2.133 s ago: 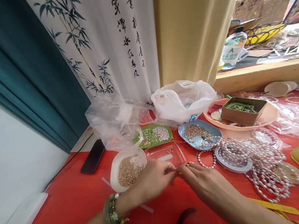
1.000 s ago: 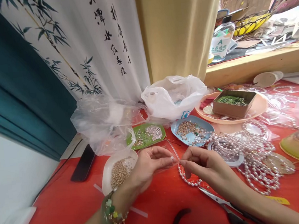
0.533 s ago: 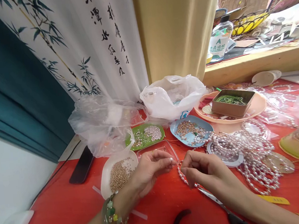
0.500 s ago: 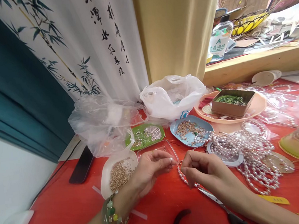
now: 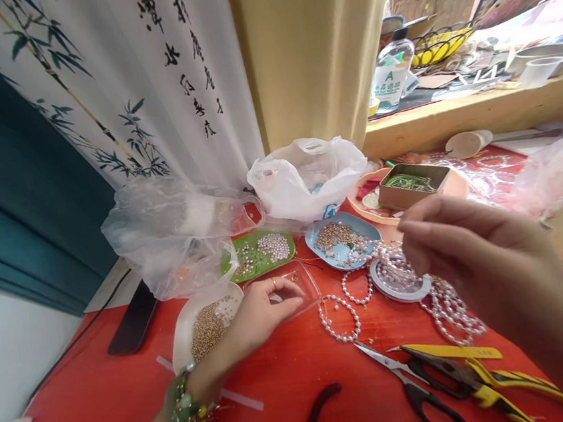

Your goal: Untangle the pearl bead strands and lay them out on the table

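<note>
My left hand (image 5: 264, 310) hovers at the front of a clear plastic tray (image 5: 315, 291), thumb and forefinger drawn together at the tips. Anything pinched there is too small to see. Raised high on the right, my right hand (image 5: 483, 270) has its fingertips pressed together; what they hold, if anything, I cannot make out. Between the hands, a loop of pinkish pearl beads (image 5: 357, 324) lies on the red tabletop (image 5: 290, 385), touched by neither hand. A second pearl loop (image 5: 354, 299) lies behind it, beside a white spool (image 5: 408, 296) and heaped pearl strands (image 5: 453, 314).
Scissors (image 5: 391, 364), yellow tweezers (image 5: 457, 351) and yellow-handled pliers (image 5: 486, 394) lie in front. Bead dishes stand behind: a cream one (image 5: 177, 343), a green one (image 5: 288, 250) and a blue one (image 5: 309, 241). A phone (image 5: 129, 321) lies left, plastic bags (image 5: 308, 181) at the back.
My right hand has risen and swung away to the right from the pearl loop, uncovering scissors, pliers and a second loop. My left hand has drawn slightly left. The view has shifted right.
</note>
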The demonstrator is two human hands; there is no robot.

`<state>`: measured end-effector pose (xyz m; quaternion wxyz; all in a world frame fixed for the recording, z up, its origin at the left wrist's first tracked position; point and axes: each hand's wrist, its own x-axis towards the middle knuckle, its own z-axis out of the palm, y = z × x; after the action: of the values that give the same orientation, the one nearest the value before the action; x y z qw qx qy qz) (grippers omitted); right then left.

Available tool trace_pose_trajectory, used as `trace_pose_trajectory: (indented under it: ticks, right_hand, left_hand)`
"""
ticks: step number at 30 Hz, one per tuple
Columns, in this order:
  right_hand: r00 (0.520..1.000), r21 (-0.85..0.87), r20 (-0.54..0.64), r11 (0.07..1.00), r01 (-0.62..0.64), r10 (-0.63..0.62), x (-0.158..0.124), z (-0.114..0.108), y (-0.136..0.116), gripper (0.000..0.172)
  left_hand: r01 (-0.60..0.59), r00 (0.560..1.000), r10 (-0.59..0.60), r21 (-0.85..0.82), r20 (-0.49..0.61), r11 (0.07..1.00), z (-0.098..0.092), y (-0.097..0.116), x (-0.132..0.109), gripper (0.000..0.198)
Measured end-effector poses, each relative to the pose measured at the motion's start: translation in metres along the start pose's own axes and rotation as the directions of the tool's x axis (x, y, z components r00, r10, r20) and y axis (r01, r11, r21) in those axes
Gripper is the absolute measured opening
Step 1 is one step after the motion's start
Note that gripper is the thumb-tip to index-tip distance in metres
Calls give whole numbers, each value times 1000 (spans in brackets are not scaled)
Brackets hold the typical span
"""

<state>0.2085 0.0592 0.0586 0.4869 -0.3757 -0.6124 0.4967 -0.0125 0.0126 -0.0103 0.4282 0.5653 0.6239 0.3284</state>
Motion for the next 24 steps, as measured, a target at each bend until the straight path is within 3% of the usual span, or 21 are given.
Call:
trace_pose_trajectory:
  ticks: [5,10,13,19,24]
  right_hand:
    - [967,-31,-204,988,149,-152,2,-15,-23,11]
    - [900,-126,-285,943,307,-331,-2,-27,-38,15]
    - [847,-154,-313,903,401,-429,-8,-33,-45,15]
    - [807,-167,-333,873,459,-488,-13,-40,-54,18]
    - [787,-159,-403,883,442,-467,-12,-38,-59,19]
  left_hand:
    - [-84,987,51,213,152,974,6,3,-9,10]
    - [-311,929,183,413,321,856,21,0,-23,15]
    - [-373,908,216,461,358,805,32,-2,-26,20]
    - [-340,938,249,513,241,788,39,-1,-24,16]
    - [-298,932,361,599,16,743,21,5,-13,12]
